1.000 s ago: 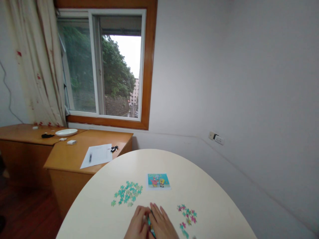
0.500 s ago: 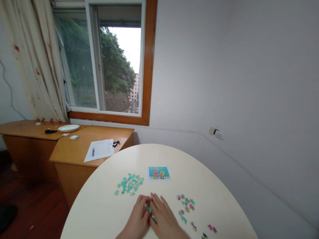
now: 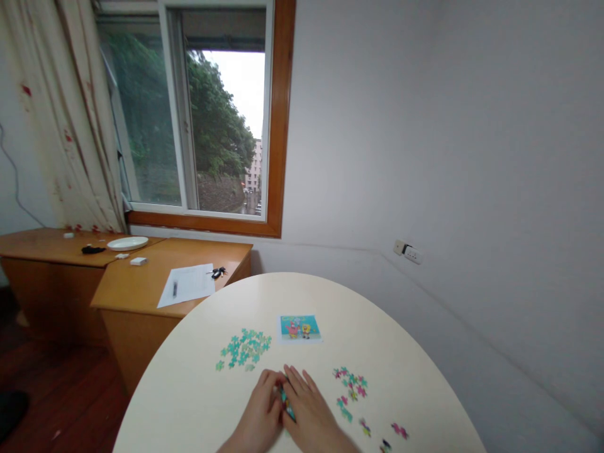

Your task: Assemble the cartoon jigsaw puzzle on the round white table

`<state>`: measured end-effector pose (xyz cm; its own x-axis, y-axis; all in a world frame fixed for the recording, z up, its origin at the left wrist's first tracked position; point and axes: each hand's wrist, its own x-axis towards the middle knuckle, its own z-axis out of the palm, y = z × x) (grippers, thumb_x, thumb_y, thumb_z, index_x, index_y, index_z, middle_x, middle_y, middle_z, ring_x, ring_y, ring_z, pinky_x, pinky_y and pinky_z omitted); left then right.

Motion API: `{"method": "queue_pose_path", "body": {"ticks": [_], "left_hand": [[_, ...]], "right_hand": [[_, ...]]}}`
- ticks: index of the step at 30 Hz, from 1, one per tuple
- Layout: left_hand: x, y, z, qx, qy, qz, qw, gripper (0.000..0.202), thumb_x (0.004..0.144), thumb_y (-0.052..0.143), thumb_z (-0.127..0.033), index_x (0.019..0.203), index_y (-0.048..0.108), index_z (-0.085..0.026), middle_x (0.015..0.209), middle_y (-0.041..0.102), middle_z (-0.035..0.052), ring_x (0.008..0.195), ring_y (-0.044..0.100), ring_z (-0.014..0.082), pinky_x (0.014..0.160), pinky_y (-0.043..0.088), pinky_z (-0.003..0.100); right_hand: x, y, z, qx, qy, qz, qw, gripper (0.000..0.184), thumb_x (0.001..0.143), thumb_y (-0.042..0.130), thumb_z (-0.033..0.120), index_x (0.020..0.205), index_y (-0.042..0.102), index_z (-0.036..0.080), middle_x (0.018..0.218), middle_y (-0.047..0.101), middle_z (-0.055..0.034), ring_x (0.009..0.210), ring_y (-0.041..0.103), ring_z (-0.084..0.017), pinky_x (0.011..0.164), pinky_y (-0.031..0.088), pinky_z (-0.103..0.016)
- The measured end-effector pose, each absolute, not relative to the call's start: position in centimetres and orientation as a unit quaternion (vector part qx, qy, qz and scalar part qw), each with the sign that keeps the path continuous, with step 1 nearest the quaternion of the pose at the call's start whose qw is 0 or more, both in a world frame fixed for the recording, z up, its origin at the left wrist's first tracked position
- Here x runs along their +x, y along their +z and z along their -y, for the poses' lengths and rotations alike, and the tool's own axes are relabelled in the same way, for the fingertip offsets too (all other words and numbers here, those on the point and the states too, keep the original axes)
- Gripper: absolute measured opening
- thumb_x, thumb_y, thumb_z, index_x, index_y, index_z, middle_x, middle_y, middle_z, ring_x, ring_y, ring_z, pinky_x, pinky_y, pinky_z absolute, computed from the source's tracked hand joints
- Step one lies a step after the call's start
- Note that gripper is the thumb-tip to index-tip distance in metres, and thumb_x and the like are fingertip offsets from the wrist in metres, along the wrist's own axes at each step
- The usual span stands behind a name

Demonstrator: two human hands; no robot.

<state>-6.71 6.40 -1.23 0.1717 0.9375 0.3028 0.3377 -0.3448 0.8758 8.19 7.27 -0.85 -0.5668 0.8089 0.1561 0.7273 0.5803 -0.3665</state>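
Note:
Small jigsaw pieces (image 3: 285,402) in teal, red and yellow show in the narrow gap between my hands at the table's near middle. My left hand (image 3: 259,406) has its fingers curled against them, its fingertips partly hidden by the other hand. Lying over their right side, my right hand (image 3: 309,406) has its fingers stretched forward. Much of what is under the palms is hidden. Beyond the hands lies a picture card (image 3: 301,329) with a pink and a yellow cartoon figure on teal.
A pile of teal and green jigsaw pieces (image 3: 245,348) lies to the left on the round cream table (image 3: 189,390). Pink and teal pieces (image 3: 352,381) are scattered to the right, with a pink piece (image 3: 399,431) near the front. A wooden desk (image 3: 226,251) with paper and keys adjoins the table.
The whole view has shifted very slightly. Both hands keep nearly the same pose over the pieces, and the piles look unchanged.

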Motion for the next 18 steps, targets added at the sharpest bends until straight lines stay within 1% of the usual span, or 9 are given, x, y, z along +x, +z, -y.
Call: {"method": "queue_pose_path", "body": {"ticks": [4, 10, 14, 16, 18], "left_hand": [[-6.56, -0.71, -6.24, 0.688, 0.443, -0.468, 0.334, 0.041, 0.061, 0.036, -0.002, 0.092, 0.057, -0.017, 0.094, 0.055, 0.0075, 0.095, 0.052, 0.0196, 0.09, 0.041, 0.036], [-6.4, -0.39, -6.16, 0.692, 0.436, -0.479, 0.32, 0.035, 0.065, 0.037, -0.003, 0.091, 0.057, -0.017, 0.094, 0.054, 0.0081, 0.095, 0.053, 0.0201, 0.09, 0.042, 0.037], [-6.5, -0.58, -6.23, 0.687, 0.446, -0.49, 0.297, 0.031, 0.071, 0.037, -0.006, 0.093, 0.056, -0.016, 0.097, 0.054, 0.0093, 0.094, 0.053, 0.0204, 0.089, 0.043, 0.039], [-6.57, -0.66, -6.26, 0.69, 0.442, -0.5, 0.281, 0.026, 0.075, 0.037, -0.011, 0.094, 0.055, -0.015, 0.097, 0.054, 0.0105, 0.096, 0.053, 0.0211, 0.09, 0.042, 0.04], [-6.64, -0.78, -6.29, 0.698, 0.433, -0.505, 0.265, 0.025, 0.081, 0.038, -0.018, 0.099, 0.054, -0.014, 0.102, 0.055, 0.0122, 0.099, 0.053, 0.0215, 0.092, 0.041, 0.04]], "right_hand": [[8.24, -0.49, -7.18, -0.44, 0.139, 0.875, 0.147, 0.051, 0.087, 0.042, 0.029, 0.136, 0.039, 0.017, 0.146, 0.029, -0.0075, 0.136, 0.023, -0.02, 0.114, 0.015, -0.041], [8.2, -0.42, -7.16, -0.44, 0.125, 0.876, 0.155, 0.05, 0.087, 0.042, 0.03, 0.135, 0.04, 0.017, 0.145, 0.031, -0.0086, 0.136, 0.025, -0.02, 0.113, 0.016, -0.042], [8.16, -0.38, -7.14, -0.443, 0.123, 0.877, 0.141, 0.051, 0.088, 0.039, 0.031, 0.136, 0.038, 0.016, 0.146, 0.03, -0.0092, 0.136, 0.023, -0.019, 0.113, 0.015, -0.041], [8.11, -0.43, -7.2, -0.447, 0.122, 0.877, 0.129, 0.053, 0.088, 0.038, 0.033, 0.137, 0.036, 0.014, 0.146, 0.029, -0.0094, 0.137, 0.022, -0.019, 0.113, 0.015, -0.041], [8.0, -0.53, -7.27, -0.45, 0.116, 0.877, 0.127, 0.055, 0.088, 0.036, 0.034, 0.139, 0.033, 0.012, 0.147, 0.028, -0.0098, 0.137, 0.021, -0.019, 0.113, 0.013, -0.04]]}}
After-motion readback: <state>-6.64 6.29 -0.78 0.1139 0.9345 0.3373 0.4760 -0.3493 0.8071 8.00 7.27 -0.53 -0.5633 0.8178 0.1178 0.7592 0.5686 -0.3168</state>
